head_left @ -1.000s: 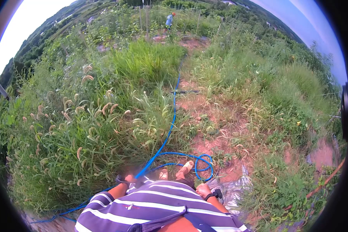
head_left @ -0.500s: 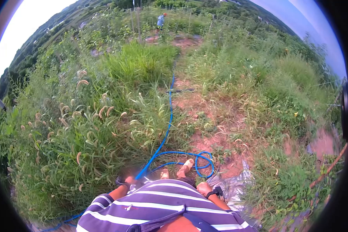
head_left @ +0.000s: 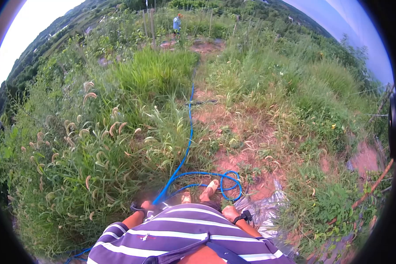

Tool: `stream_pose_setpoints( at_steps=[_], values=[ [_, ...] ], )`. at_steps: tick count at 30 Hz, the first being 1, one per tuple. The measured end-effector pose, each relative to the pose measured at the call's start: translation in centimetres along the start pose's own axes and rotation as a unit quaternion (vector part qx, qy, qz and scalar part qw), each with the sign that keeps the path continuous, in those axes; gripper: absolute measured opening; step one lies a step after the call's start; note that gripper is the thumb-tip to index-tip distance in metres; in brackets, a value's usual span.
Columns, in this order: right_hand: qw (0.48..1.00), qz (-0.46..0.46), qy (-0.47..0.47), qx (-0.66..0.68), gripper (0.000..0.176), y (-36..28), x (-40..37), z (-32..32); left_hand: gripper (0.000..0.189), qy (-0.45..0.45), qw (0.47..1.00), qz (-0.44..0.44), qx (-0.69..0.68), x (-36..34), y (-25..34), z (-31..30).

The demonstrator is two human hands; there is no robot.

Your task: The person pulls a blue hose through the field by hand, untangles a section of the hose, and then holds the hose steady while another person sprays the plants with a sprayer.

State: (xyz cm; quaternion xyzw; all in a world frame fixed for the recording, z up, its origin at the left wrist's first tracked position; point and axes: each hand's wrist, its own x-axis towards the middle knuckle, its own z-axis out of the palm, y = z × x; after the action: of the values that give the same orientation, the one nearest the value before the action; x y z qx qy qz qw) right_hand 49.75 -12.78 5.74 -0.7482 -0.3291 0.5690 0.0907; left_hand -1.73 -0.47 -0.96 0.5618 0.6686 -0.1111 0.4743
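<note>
A blue hose (head_left: 190, 132) runs down the dirt path toward me and rises at my left side. My left hand (head_left: 147, 205) is closed around it beside my waist; its fingers are partly blurred. Near my feet the hose makes a loose loop (head_left: 231, 185) on the ground. My right hand (head_left: 230, 213) hangs at my right side with curled fingers, in front of the striped shirt (head_left: 176, 233). Whatever it may hold is hidden. A dark band with a black device (head_left: 246, 216) is on the right wrist.
Tall grass with seed heads (head_left: 88, 132) borders the path on the left. Crumpled silvery plastic sheeting (head_left: 268, 211) lies by my right foot. A brown stick (head_left: 374, 185) leans at the right. A person in blue (head_left: 176, 23) stands far off among stakes.
The view has shifted slightly, so the path, hose and distant person appear a little farther left. Both hands keep about the same pose, the left still on the hose.
</note>
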Motion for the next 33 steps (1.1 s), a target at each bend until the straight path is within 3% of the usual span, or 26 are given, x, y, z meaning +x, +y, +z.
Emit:
stream_pose_setpoints(
  at_steps=[2, 6, 9, 10, 14, 16, 26, 28, 33],
  values=[
    [0.996, 0.029, 0.031, 0.082, 0.012, -0.9, -0.8, -0.1, 0.047, 0.001, 1.0, -0.017, -0.012, -1.1, 1.0, -0.2],
    [0.993, 0.026, 0.019, 0.116, 0.013, -1.0, -1.0, -0.3, 0.049, 0.018, 0.998, -0.052, 0.0, -1.3, 1.1, 0.9],
    [0.995, 0.024, -0.006, 0.095, 0.014, -0.7, -0.6, -0.7, 0.052, 0.02, 0.998, -0.05, 0.037, -0.2, -0.5, 2.1],
    [0.999, 0.022, 0.026, 0.025, 0.016, -2.1, -1.7, -1.0, 0.053, 0.024, 0.998, -0.053, 0.031, -0.3, -0.2, 2.0],
    [0.998, 0.03, 0.028, 0.043, 0.019, -1.5, -1.4, -0.7, 0.052, 0.021, 0.998, -0.065, 0.019, -0.6, 0.3, 1.7],
    [0.999, -0.002, 0.029, 0.033, 0.005, -1.5, -1.3, -0.5, 0.048, 0.021, 0.996, -0.081, 0.021, -0.8, 1.1, 1.4],
    [0.999, -0.006, 0.04, -0.007, 0.007, -0.8, -1.7, -0.1, 0.047, 0.002, 0.998, -0.053, 0.02, -0.9, 1.5, 0.7],
    [0.998, 0.043, 0.039, -0.011, 0.023, -0.7, -1.8, 0.0, 0.048, 0.001, 0.998, -0.052, 0.02, -0.2, 1.0, 1.0],
    [0.997, 0.027, 0.06, 0.048, 0.02, 0.6, -1.3, 0.7, 0.049, -0.009, 0.998, -0.036, 0.049, 1.4, -0.3, 1.7]
  ],
)
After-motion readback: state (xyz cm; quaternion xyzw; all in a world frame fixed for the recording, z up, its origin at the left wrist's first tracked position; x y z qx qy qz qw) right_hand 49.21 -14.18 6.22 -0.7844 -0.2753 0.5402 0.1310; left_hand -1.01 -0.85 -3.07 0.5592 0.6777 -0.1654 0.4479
